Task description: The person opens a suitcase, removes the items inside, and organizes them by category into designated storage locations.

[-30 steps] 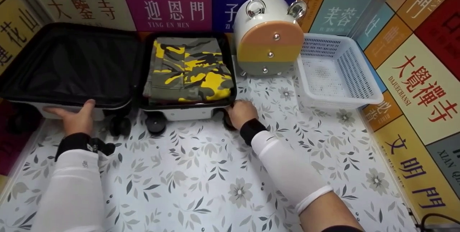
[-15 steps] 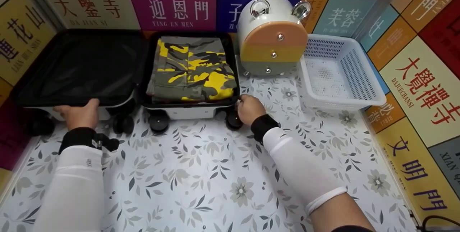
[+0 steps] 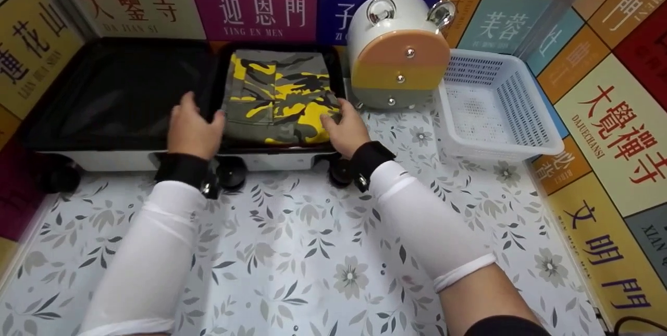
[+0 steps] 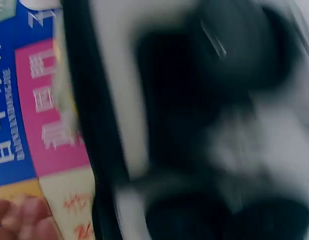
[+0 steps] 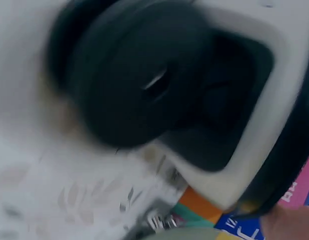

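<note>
An open suitcase lies flat at the back, its bare black-lined half on the left. The right half holds a folded yellow-and-grey camouflage garment. My left hand hovers over the inner edge between the halves, fingers spread and holding nothing. At the garment's front right corner is my right hand, thumb over the cloth and fingers along the suitcase rim, relaxed. In the blurred left wrist view, fingertips show low at the left. A black suitcase wheel fills much of the right wrist view.
A white bear-eared drawer box with orange, yellow and green drawers stands right of the suitcase. Beside it is a white plastic basket. Lettered panels close off the back and sides. A leaf-patterned surface lies beneath everything.
My left hand has let go of the left half's front edge and moved right to the middle. My right hand has risen from the front right corner to the garment. The left half now lies flatter.
</note>
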`<action>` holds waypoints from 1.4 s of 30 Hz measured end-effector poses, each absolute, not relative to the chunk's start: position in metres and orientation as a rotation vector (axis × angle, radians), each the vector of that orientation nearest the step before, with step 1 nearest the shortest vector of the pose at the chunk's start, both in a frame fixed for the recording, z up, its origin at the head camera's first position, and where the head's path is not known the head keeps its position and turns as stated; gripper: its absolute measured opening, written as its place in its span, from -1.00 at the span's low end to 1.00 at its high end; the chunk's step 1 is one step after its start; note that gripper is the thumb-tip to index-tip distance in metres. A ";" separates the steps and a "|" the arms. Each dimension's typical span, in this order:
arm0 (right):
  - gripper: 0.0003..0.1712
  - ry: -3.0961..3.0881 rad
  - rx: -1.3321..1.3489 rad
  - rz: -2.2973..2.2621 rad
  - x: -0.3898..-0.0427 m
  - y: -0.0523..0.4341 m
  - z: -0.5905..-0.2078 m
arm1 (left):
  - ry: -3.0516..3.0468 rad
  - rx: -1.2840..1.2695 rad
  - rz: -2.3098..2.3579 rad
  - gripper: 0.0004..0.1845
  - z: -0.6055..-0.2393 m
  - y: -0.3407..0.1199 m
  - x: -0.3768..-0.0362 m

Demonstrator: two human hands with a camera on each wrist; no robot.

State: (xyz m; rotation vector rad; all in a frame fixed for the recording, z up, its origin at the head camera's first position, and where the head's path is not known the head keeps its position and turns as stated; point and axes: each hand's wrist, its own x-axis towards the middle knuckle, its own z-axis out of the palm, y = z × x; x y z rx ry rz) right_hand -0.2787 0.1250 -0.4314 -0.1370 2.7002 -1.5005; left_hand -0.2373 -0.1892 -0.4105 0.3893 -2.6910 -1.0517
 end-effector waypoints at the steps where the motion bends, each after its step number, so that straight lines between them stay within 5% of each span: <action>1: -0.17 2.673 -0.121 -1.480 -0.280 0.123 -0.430 | -2.765 0.388 -1.049 -0.13 -0.411 -0.182 -0.241; 10: 0.12 2.565 -0.040 -1.182 -0.291 0.110 -0.416 | -3.101 0.453 -1.034 0.10 -0.417 -0.153 -0.258; 28: -0.06 2.313 -0.087 -1.522 -0.302 0.110 -0.427 | -2.886 0.535 -1.192 -0.02 -0.428 -0.157 -0.268; 35: -0.04 2.463 0.036 -1.462 -0.310 0.117 -0.428 | -2.847 0.566 -1.272 -0.05 -0.427 -0.156 -0.272; 42: -0.27 2.373 0.220 -1.614 -0.314 0.113 -0.427 | -2.722 0.624 -1.425 -0.11 -0.422 -0.154 -0.275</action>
